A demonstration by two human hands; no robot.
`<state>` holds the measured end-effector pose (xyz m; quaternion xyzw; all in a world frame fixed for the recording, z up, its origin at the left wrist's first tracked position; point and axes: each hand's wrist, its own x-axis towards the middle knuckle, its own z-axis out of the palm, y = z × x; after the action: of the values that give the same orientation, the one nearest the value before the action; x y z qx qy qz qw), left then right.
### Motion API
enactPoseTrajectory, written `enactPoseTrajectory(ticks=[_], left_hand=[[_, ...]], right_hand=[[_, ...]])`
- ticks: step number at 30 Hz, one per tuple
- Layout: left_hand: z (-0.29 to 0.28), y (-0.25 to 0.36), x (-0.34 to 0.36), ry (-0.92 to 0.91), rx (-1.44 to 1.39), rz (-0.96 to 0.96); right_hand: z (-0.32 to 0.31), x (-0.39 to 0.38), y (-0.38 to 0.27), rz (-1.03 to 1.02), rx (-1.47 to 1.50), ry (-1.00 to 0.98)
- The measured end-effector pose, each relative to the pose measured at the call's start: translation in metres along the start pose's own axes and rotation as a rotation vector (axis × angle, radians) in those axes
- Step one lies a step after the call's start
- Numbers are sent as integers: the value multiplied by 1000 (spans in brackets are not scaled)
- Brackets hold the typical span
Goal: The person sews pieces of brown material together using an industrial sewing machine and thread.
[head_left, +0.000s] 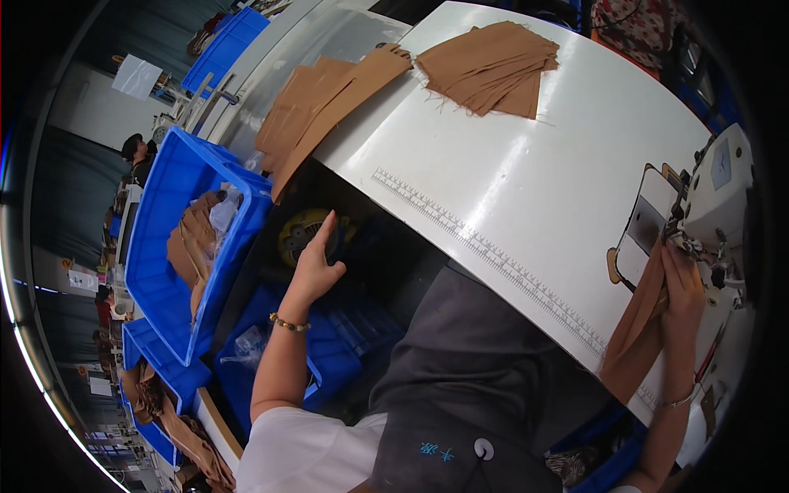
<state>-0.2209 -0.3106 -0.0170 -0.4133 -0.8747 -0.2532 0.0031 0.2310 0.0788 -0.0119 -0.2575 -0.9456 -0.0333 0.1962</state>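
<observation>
My right hand (684, 283) is on the brown cloth strip (637, 341) at the sewing machine (723, 193) — pinching or pressing, I can't tell. Fingers this near its head could get caught; cloth reaching the bench's (567, 197) front edge could drag crooked. My left hand (313, 269), open and empty, has room between bench and blue bin (152, 263).
</observation>
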Motion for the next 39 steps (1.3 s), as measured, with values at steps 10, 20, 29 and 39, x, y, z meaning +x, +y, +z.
enactPoseTrajectory(ticks=[10,20,29,39], left_hand=[[-4,4,3,-250,-852,-640],[11,-8,-3,-293,-549,-486],[-5,42,3,-538,-1313,-661],[34,217,39,-595,-557,490]], right_hand=[[-1,0,0,-6,-21,-8],[-1,-3,3,11,-41,-59],[-2,3,-4,-36,-5,53],[-12,2,-16,-8,-62,62]])
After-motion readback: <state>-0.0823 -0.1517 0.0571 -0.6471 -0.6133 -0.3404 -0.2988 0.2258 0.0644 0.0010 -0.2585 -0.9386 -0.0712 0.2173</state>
